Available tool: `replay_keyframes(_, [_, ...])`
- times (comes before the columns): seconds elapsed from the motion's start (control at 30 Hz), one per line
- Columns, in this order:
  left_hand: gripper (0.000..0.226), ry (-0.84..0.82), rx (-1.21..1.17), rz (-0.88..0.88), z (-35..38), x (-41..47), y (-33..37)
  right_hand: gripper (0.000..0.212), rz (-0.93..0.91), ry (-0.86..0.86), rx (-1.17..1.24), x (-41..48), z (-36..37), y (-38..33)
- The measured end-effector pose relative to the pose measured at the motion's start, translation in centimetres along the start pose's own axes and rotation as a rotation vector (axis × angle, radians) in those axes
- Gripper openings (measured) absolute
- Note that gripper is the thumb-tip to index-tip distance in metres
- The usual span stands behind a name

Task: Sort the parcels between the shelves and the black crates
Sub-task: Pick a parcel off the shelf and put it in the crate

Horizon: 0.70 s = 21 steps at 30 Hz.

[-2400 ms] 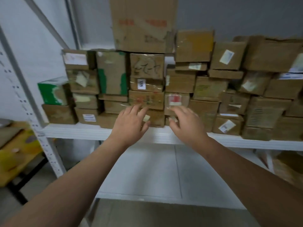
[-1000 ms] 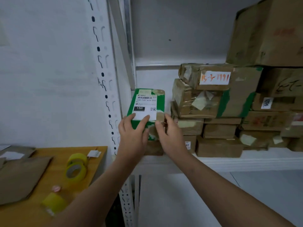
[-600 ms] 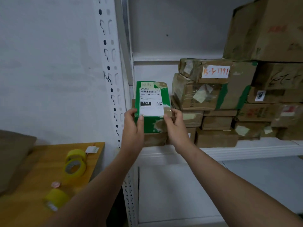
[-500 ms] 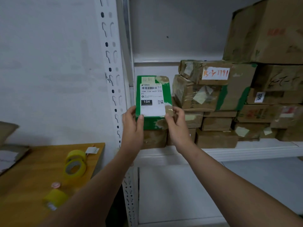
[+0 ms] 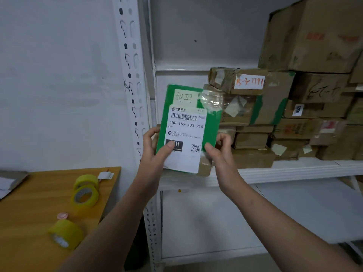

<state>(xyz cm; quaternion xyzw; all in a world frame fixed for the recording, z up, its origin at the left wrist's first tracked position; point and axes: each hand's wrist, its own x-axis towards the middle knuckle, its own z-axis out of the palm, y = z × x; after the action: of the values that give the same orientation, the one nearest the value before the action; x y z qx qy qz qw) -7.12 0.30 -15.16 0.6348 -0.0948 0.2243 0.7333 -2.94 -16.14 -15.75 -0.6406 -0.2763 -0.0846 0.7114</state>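
Here the left hand (image 5: 155, 152) and right hand (image 5: 220, 154) are gripping the green parcel (image 5: 188, 128) by its lower corners, holding it upright before the shelf's (image 5: 294, 169) left end, beside stacked brown boxes (image 5: 255, 114).

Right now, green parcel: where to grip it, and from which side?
Grip the green parcel by its two long side edges, low down, from the front. It is flat, upright, label facing out; the left hand and right hand pinch it there.
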Motion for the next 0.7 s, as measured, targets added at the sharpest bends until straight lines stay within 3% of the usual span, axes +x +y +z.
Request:
replay_keyframes(0.17, [0.031,0.013,-0.072,-0.109,0.0,-0.2,-0.3,0.048,-0.010,0.057,0.016,-0.1,-0.6,-0.1])
replay_keyframes(0.27, [0.031,-0.009,-0.035,-0.116,-0.4,-0.4,-0.5,0.066,-0.018,0.035,0.001,-0.2,-0.8,-0.1])
replay_keyframes(0.7, [0.030,-0.025,-0.033,-0.121,-0.5,-1.2,-1.2,0.079,-0.004,0.044,-0.019,-0.8,-1.0,0.1])
